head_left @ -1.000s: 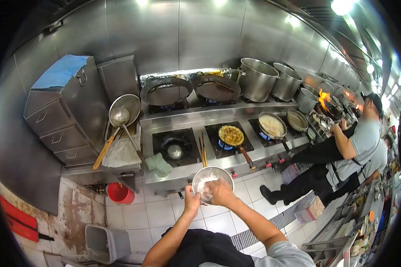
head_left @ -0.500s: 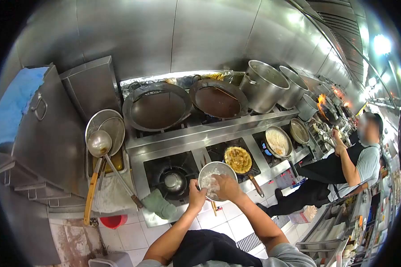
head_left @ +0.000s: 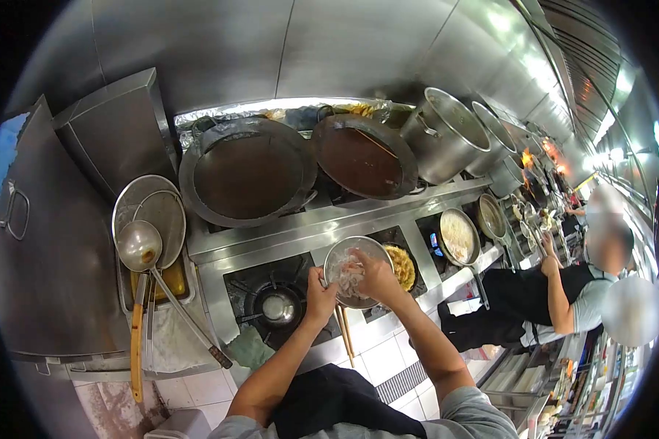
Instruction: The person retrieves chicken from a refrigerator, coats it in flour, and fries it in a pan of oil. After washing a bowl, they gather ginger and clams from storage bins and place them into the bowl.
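A round metal bowl (head_left: pixel 336 257) holding pale, stringy-looking food pieces (head_left: pixel 346 276) is over the front of the stove. My left hand (head_left: pixel 321 300) is closed on its left rim. My right hand (head_left: pixel 378 280) reaches inside, its fingers down among the pale pieces; the fingertips are partly hidden. Just behind the bowl's right side, a browned egg-like round (head_left: pixel 403 268) fills a pan, which the bowl and my right hand partly cover. Below the bowl, light wooden sticks (head_left: pixel 345 333) stick out over the stove's front edge.
Two large dark woks (head_left: pixel 249 175) (head_left: pixel 362 164) and tall pots (head_left: pixel 447 135) line the back. A ladle (head_left: pixel 139 246) and strainers lie left. An upturned metal piece (head_left: pixel 279 309) is on the near burner. A co-worker (head_left: pixel 564 293) stands right, beside a pan of pale food (head_left: pixel 458 238).
The bowl and both hands have shifted right relative to the stove, so the bowl covers part of the egg pan. The wooden sticks show more. The head view has shifted too.
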### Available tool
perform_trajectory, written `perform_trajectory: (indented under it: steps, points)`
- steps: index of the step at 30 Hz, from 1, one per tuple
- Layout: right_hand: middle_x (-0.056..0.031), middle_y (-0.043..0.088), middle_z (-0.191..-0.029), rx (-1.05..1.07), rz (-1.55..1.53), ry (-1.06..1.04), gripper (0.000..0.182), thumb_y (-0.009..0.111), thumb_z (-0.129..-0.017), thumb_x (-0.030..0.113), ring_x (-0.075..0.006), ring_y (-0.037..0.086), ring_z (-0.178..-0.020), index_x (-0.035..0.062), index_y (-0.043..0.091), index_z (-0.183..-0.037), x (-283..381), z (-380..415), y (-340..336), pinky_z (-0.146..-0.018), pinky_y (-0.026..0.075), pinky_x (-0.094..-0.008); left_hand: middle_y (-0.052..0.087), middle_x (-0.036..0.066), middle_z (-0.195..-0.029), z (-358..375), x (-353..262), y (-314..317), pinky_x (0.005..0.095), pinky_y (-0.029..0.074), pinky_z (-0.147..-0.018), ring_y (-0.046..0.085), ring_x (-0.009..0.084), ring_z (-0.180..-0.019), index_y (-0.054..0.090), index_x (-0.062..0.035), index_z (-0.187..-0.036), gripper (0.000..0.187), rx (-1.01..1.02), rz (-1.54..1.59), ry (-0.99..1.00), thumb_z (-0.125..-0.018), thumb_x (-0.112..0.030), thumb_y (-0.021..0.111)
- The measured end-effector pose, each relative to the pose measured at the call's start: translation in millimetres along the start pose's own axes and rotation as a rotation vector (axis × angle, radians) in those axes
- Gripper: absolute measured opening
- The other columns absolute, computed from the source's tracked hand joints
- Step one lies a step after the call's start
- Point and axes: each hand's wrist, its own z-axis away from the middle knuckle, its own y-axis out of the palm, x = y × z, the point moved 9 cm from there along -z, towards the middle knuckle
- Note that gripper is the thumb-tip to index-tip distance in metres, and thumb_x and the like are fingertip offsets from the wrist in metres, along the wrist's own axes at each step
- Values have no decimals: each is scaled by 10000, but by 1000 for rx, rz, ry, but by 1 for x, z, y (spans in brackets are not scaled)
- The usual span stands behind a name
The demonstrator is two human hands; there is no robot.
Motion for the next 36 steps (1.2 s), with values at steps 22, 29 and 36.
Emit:
perform_trajectory:
  steps: [22, 29, 36]
  points:
    - [-196, 640, -733, -394, 245, -546, 191, 710, -666, 90, -329, 653, -683, 20, 690, -843, 24, -127, -189, -629, 514, -355, 517, 174, -901, -118, -41, 67, 338, 547, -412, 607, 227, -578, 317, -92, -1027, 290, -110, 55, 108, -828, 14, 500]
    - [-216, 644, -797, -432, 197, -395, 263, 613, -656, -1, -367, 636, -783, 53, 701, -898, 15, -176, -250, -756, 510, -413, 511, 158, -878, -120, -57, 64, 320, 538, -408, 603, 222, -573, 318, -80, -1024, 292, -148, -3, 143, -815, 11, 500]
    - [-215, 653, -833, -404, 270, -354, 302, 576, -658, -18, -368, 640, -825, 70, 704, -917, -50, -229, -203, -794, 514, -419, 479, 64, -874, -56, -16, -4, 267, 480, -415, 530, 142, -605, 372, -80, -1009, 273, -286, -49, 142, -804, 22, 520]
